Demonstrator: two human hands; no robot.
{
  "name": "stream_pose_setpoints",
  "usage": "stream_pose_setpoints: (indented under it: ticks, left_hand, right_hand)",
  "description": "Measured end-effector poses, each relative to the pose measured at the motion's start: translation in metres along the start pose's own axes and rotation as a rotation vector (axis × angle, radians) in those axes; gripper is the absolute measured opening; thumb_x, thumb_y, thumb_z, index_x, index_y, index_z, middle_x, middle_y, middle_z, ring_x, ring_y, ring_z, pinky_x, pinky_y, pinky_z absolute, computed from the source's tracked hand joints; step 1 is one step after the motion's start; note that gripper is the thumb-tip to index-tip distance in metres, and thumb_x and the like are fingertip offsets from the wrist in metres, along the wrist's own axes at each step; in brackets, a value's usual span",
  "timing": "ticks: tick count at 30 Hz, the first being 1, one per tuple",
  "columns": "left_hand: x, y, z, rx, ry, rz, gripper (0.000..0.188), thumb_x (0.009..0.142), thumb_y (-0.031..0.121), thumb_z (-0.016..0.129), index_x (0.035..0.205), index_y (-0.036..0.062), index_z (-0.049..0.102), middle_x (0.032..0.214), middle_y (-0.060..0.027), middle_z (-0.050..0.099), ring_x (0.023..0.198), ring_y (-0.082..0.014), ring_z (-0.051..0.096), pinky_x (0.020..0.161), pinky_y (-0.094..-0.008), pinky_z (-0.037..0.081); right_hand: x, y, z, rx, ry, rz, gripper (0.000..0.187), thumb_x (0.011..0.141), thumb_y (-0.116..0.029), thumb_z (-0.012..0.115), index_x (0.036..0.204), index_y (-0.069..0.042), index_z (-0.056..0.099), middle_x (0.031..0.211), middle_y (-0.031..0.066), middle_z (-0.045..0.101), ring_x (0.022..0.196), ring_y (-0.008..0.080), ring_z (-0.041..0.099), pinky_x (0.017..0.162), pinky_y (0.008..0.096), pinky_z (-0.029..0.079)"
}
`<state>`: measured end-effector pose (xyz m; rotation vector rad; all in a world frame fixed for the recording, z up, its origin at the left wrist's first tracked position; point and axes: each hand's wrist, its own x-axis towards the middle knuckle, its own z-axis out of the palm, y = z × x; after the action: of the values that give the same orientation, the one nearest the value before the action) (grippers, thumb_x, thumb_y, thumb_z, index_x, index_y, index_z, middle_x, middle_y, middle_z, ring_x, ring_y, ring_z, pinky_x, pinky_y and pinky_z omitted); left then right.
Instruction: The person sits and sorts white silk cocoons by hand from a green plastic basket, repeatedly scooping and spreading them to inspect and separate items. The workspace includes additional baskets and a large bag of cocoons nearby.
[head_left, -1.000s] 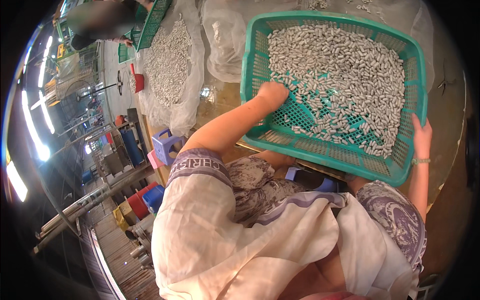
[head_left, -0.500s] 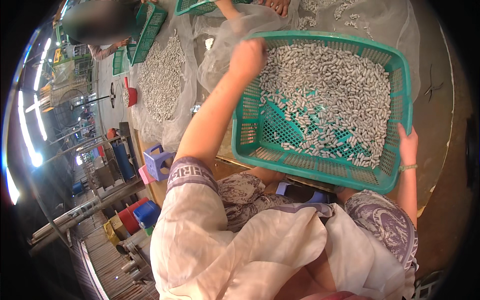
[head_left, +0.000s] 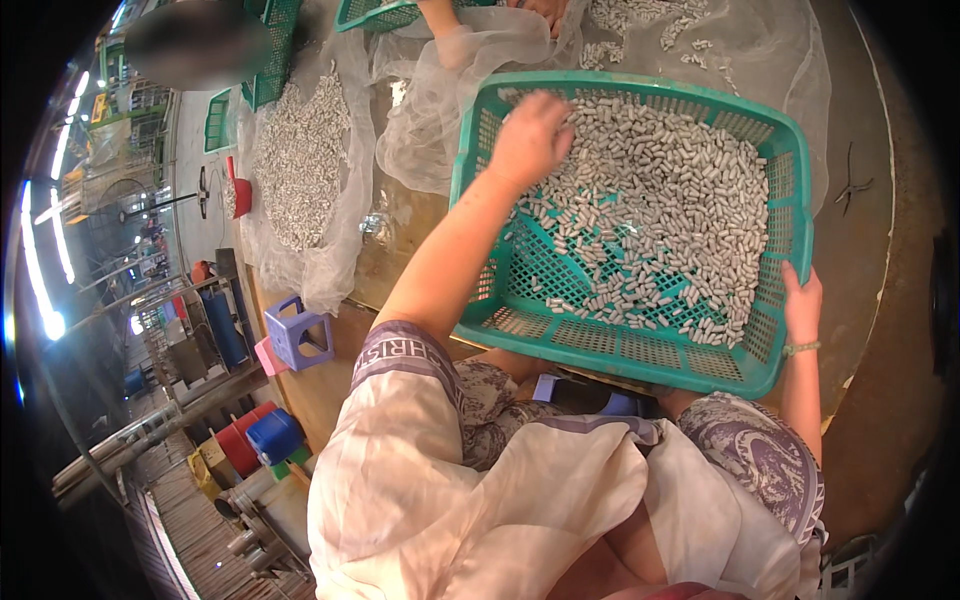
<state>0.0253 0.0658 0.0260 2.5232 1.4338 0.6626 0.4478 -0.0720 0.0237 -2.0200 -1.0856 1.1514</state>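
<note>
Right hand [head_left: 803, 308] on basket rim [head_left: 803, 200]

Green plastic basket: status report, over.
Left hand at far-left corner of green plastic basket, grip unclear. Right hand gripping right rim. Silvery capsule-shaped pieces mostly far and right. Left hand hides some.

Tube lights [head_left: 38, 262] glare white at the frame's far left as edges bow toward black corners; soft light covers the shirt [head_left: 400, 440], slight blur softens the left hand [head_left: 533, 140], and a blurred patch [head_left: 198, 44] sits upper left.
</note>
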Motion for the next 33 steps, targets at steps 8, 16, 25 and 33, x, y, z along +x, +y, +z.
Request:
stream_pose_setpoints:
  ticks: [8,16,25,33]
  left_hand:
    - [-0.04,0.056,0.08,-0.086,0.207,-0.506,0.066,0.068,0.038,0.069,0.125,0.0119,0.046,0.116,-0.0209,0.045,0.108,-0.0384,0.042,0.093,-0.0477,0.033]
    - [-0.037,0.12,0.062,-0.741,-0.172,-0.142,0.05,0.073,0.032,0.066,0.119,0.0154,0.055,0.121,-0.0209,0.05,0.115,-0.0398,0.043,0.101,-0.0476,0.032]
    - [-0.034,0.063,0.087,-0.186,0.209,-0.694,0.068,0.077,0.03,0.063,0.129,-0.0053,0.035,0.137,-0.03,0.028,0.127,-0.0445,0.027,0.108,-0.0451,0.021]
    - [-0.037,0.14,0.077,-0.607,-0.138,-0.144,0.05,0.078,0.025,0.062,0.122,0.0077,0.049,0.129,-0.0214,0.042,0.12,-0.0399,0.04,0.105,-0.0451,0.029]
  right_hand:
    - [0.001,-0.004,0.001,0.006,-0.017,0.038,0.031,0.087,-0.02,0.058,0.105,0.006,0.058,0.092,0.009,0.064,0.082,0.0144,0.058,0.074,0.0286,0.045]
    - [0.004,0.002,-0.002,0.086,-0.02,0.038,0.031,0.088,-0.016,0.056,0.109,0.006,0.056,0.097,0.0075,0.063,0.083,0.0131,0.057,0.075,0.0275,0.045]
    - [0.0,0.007,-0.006,0.101,-0.046,0.088,0.03,0.088,-0.016,0.056,0.108,0.006,0.056,0.094,0.0066,0.063,0.082,0.012,0.056,0.074,0.027,0.045]
    - [0.006,0.007,-0.003,0.074,-0.029,0.023,0.03,0.088,-0.017,0.056,0.108,0.006,0.057,0.093,0.0072,0.063,0.081,0.0125,0.057,0.073,0.0278,0.046]
